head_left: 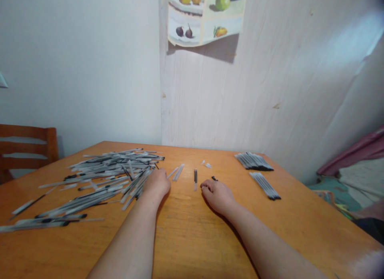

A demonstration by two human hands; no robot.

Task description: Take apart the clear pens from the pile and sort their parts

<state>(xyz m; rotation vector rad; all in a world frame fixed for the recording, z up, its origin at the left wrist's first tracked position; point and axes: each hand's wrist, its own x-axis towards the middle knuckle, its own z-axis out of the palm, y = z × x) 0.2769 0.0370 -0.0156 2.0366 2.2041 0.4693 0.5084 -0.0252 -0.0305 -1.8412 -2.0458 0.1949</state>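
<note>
A large loose pile of thin, pale translucent sticks with black parts spreads over the left of the table. At its right edge is my left hand, fingers curled down and mostly hidden behind its back; a short dark stick end shows just above it. My right hand rests on the table right of centre, fingers bent in, with nothing visible at the fingertips. Just beyond it lies a small black piece. Between my hands are two short dark rods with pale lower ends, side by side.
Some clear tubes lie right of the pile, and small clear bits farther back. Two neat rows of sticks, a far one and a nearer one, are at the right. A wooden chair stands left; the wall is behind.
</note>
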